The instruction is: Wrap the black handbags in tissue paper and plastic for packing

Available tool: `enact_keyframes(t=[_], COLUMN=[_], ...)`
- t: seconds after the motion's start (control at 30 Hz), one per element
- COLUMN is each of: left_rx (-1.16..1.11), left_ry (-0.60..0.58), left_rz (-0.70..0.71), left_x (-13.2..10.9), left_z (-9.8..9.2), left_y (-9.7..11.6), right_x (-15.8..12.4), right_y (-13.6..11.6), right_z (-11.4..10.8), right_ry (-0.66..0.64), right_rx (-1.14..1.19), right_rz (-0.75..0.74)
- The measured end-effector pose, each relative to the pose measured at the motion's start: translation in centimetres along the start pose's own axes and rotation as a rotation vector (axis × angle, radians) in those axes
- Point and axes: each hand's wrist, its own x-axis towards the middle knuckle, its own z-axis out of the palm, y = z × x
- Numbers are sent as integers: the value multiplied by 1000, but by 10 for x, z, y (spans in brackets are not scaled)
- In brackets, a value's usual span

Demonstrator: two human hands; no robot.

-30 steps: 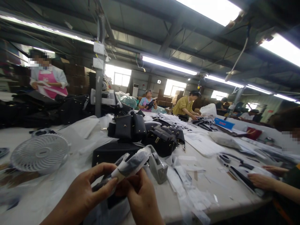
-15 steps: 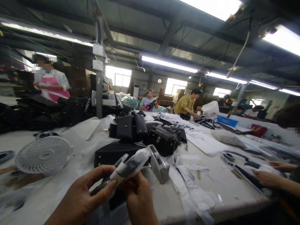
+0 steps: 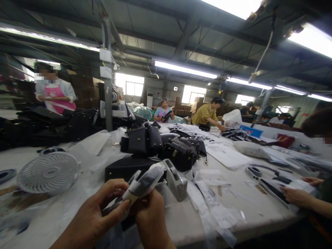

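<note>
My left hand (image 3: 100, 211) pinches a dark strap (image 3: 146, 181) bundled in white wrapping between thumb and fingers. From below and behind, my right hand (image 3: 153, 216) grips the same wrapped strap; its fingertips are mostly hidden. A pale band goes around the bundle near my left thumb. Just beyond it lies a black handbag (image 3: 129, 167) on its side, partly covered by the bundle. A grey tape dispenser (image 3: 178, 186) stands right of my hands. Behind are more black handbags (image 3: 138, 140), with gold-coloured fittings.
At left, a white round fan (image 3: 49, 173) lies on the white table (image 3: 189, 223). Plastic strips (image 3: 210, 214) trail over the front edge. A co-worker's hands (image 3: 298, 195) hold dark and white pieces at right. More people stand around the far side. A metal post (image 3: 107, 103) rises behind the bags.
Both hands keep their hold on the wrapped strap, with only slight finger movement. The right hand has shifted a little to the left. The view has moved slightly.
</note>
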Motion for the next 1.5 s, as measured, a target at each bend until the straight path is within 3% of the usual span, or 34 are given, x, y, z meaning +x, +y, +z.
enact_keyframes(t=[0.07, 0.2, 0.27, 0.37, 0.47, 0.53, 0.6, 0.67, 0.73, 0.83, 0.9, 0.93, 1.03, 1.1, 1.2, 1.37, 1.5], left_rx=[-40, -52, -80, -128, -85, 10, 160, 307, 379, 332, 254, 212, 106, 50, -21, -103, -68], left_ry=[12, 132, 117, 55, -29, -11, 92, 210, 230, 145, 102, 85, 19, -22, -75, -26, -15], left_rz=[-31, -34, -23, -9, 32, 110, 245, 359, 374, 249, 146, 104, 60, 51, -6, 27, 86], left_x=[1, 3, 3, 1, -2, -4, -5, -4, 0, 7, 13, 16, 22, 23, 22, 21, 14], left_z=[1, 6, 8, 7, 1, -4, -8, -13, -18, -27, -33, -35, -38, -38, -38, -44, -65], left_y=[-3, -3, 0, 1, -3, -8, -13, -15, -11, 2, 11, 15, 22, 23, 26, 24, -1], right_x=[-1, -7, -10, -13, -12, -9, -7, -6, -7, -8, -3, 1, 22, 37, 54, 71, 86], right_y=[-4, -11, -13, -16, -19, -21, -23, -24, -27, -33, -41, -45, -57, -62, -68, -77, -84], right_z=[-5, -11, -9, -1, 9, 15, 16, 10, -5, -36, -52, -57, -56, -49, -39, -33, -30], right_ry=[-53, -284, -227, -71, -4, 17, -44, -173, -245, -101, 15, 11, -225, -435, -630, -722, -751], right_rx=[36, 423, 481, 407, 357, 353, 351, 250, 12, -385, -564, -648, -878, -954, -939, -890, -871], right_rz=[76, 206, 213, 231, 210, 208, 200, 137, 34, -225, -493, -622, -821, -811, -677, -546, -530])
